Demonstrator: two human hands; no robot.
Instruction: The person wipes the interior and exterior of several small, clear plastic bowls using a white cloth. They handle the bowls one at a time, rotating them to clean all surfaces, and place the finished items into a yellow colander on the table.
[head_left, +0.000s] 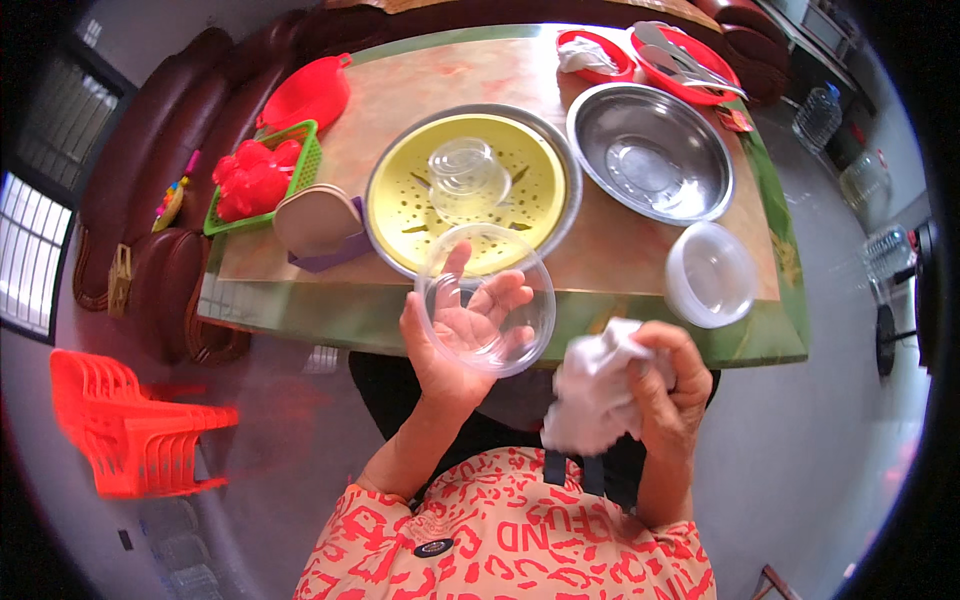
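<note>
My left hand holds up a clear plastic bowl at the table's near edge. Its palm and fingers show through the transparent wall. To the right, my right hand grips a bunched white cloth, slightly blurred and apart from the bowl. Beyond the left hand, a yellow colander sits in a steel basin, and clear plastic containers lie in it. A stack of translucent bowls stands near the table's right edge, in front of a wide steel bowl.
At the far right are a red basin with a white cloth and a red tray of utensils. A red basin, a green basket of red items and a purple holder stand left. Red plastic chairs are on the floor.
</note>
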